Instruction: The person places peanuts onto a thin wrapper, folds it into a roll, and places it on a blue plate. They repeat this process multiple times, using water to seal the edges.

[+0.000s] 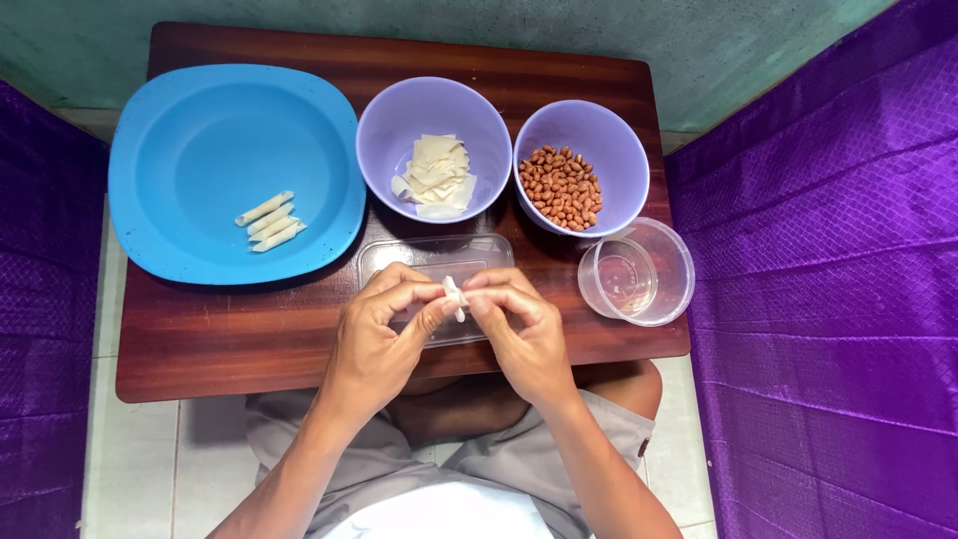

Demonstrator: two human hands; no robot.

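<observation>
You are pinching a small pale wrapper piece (455,296) between both hands, left hand (384,334) and right hand (519,329), each grip closed on it above the worktop (230,329), with three finished rolls (269,222) lying on the blue plate (190,110) and many wrappers (434,175) and peanuts (562,187) waiting in their bowls.

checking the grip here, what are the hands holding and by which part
Both hands, left hand and right hand, pinch one small white wrapper roll between their fingertips, each at one side of it, above the clear rectangular lid.
</observation>
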